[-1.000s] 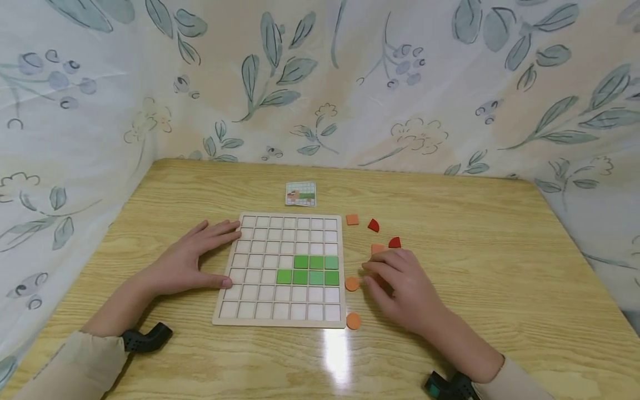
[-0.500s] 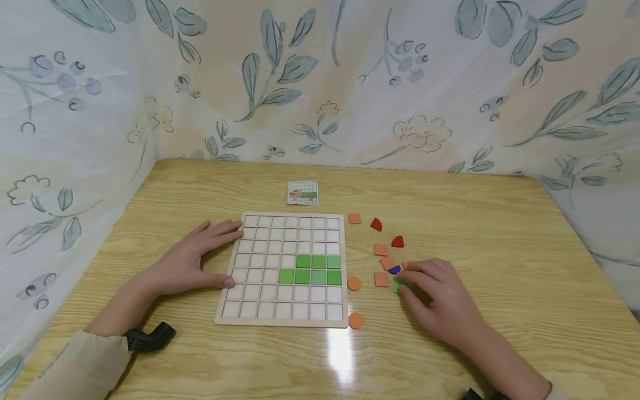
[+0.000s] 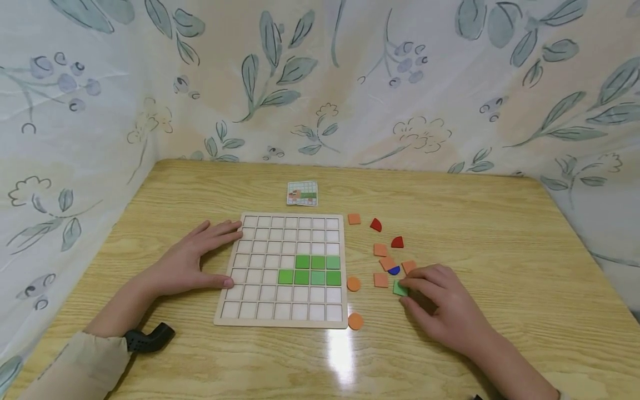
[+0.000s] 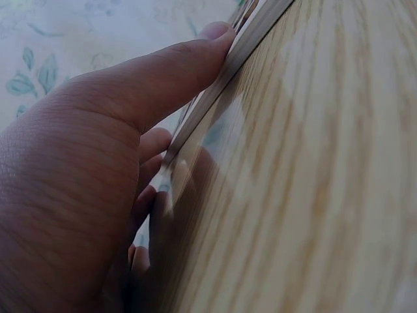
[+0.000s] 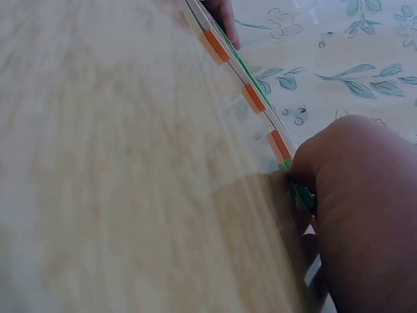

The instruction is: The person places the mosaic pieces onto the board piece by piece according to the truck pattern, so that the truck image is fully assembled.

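Note:
My left hand [image 3: 182, 266] lies along the left side of a wooden grid board [image 3: 250, 320], fingers spread. Its fingertips and thumb touch the frame; in the left wrist view the thumb [image 4: 189, 65] presses on the board's edge [image 4: 244, 52]. Green square tiles [image 3: 301, 277] fill several cells in two rows at the board's right. Over the table to the right, my right hand [image 3: 445, 308] pinches a green square tile [image 3: 399, 288] between thumb and forefinger. The tile appears flat on the table. In the right wrist view that hand [image 5: 365, 208] hides most of it.
Loose orange squares [image 3: 380, 280], orange discs [image 3: 353, 284], red quarter-circles [image 3: 397, 243] and a blue half-circle [image 3: 394, 270] lie between board and right hand. A small picture card [image 3: 302, 193] rests behind the board. Patterned cloth [image 3: 320, 83] hangs behind the table.
My right hand has moved right from beside the orange pieces to the green tile, uncovering several orange squares and the blue half-circle. My left hand stays at the board.

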Action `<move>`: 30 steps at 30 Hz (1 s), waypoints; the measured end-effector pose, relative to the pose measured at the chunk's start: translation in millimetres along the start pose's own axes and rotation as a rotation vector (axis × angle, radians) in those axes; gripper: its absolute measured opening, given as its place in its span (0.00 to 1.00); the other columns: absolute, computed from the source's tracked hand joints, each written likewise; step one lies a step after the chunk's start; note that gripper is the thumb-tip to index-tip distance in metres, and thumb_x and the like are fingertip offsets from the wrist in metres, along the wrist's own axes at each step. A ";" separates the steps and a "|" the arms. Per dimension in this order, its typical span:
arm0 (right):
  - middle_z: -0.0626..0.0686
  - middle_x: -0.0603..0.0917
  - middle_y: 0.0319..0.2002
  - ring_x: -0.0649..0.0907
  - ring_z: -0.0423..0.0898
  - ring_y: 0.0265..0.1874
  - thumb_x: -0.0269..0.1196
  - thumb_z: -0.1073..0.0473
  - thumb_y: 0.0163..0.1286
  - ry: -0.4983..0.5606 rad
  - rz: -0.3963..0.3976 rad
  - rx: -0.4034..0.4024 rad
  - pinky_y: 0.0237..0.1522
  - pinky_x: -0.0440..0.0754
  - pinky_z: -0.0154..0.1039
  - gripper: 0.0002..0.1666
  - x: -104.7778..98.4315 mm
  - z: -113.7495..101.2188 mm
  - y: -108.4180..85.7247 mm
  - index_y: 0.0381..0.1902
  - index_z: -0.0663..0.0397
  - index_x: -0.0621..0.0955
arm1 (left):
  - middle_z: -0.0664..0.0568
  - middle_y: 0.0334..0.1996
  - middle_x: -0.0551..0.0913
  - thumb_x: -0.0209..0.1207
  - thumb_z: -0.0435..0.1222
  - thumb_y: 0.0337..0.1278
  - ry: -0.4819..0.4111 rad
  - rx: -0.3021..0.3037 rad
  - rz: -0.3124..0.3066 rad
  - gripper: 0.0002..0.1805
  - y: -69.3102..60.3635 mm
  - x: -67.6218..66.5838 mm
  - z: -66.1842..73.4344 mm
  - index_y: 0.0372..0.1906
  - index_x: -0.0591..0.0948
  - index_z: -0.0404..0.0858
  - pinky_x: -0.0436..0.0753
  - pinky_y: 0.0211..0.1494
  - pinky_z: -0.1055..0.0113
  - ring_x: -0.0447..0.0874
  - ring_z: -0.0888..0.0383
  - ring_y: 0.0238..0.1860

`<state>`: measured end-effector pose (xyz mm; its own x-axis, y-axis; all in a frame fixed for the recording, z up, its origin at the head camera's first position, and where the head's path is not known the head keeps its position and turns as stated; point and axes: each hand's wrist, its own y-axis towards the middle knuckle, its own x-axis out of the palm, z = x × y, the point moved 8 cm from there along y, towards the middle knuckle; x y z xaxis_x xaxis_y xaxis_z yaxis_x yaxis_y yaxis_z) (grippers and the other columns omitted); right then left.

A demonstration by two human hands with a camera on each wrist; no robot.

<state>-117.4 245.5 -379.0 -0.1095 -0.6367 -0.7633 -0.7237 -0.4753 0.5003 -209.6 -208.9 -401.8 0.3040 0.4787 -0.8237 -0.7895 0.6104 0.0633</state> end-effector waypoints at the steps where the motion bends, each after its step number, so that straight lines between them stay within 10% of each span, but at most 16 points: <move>1: 0.46 0.89 0.50 0.84 0.46 0.50 0.66 0.44 0.81 0.002 0.001 0.003 0.61 0.72 0.33 0.19 -0.1 0.4 0.0 0.49 0.53 0.92 | 0.52 0.87 0.60 0.80 0.57 0.56 0.001 0.004 0.002 0.55 0.0 0.0 0.2 0.85 0.69 0.46 0.39 0.90 0.53 0.56 0.46 0.86; 22: 0.45 0.89 0.49 0.83 0.47 0.50 0.61 0.42 0.84 0.018 0.027 0.005 0.60 0.75 0.27 0.21 0.6 -0.3 2.8 0.47 0.50 0.92 | 0.49 0.86 0.62 0.79 0.59 0.56 0.038 0.039 0.024 0.55 3.0 3.5 0.8 0.85 0.70 0.44 0.42 0.90 0.50 0.59 0.45 0.85; 30: 0.49 0.90 0.48 0.84 0.51 0.48 0.62 0.46 0.84 0.059 0.117 -0.140 0.61 0.75 0.28 0.20 7.8 -14.8 14.4 0.47 0.54 0.92 | 0.52 0.86 0.62 0.80 0.60 0.54 0.030 0.023 0.028 0.55 2.1 2.7 -2.5 0.84 0.71 0.46 0.41 0.90 0.53 0.59 0.47 0.85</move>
<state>-118.5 224.7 -371.7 -0.1439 -0.7250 -0.6735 -0.6058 -0.4737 0.6393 -211.7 -207.9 -405.3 0.2654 0.4766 -0.8381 -0.7847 0.6118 0.0994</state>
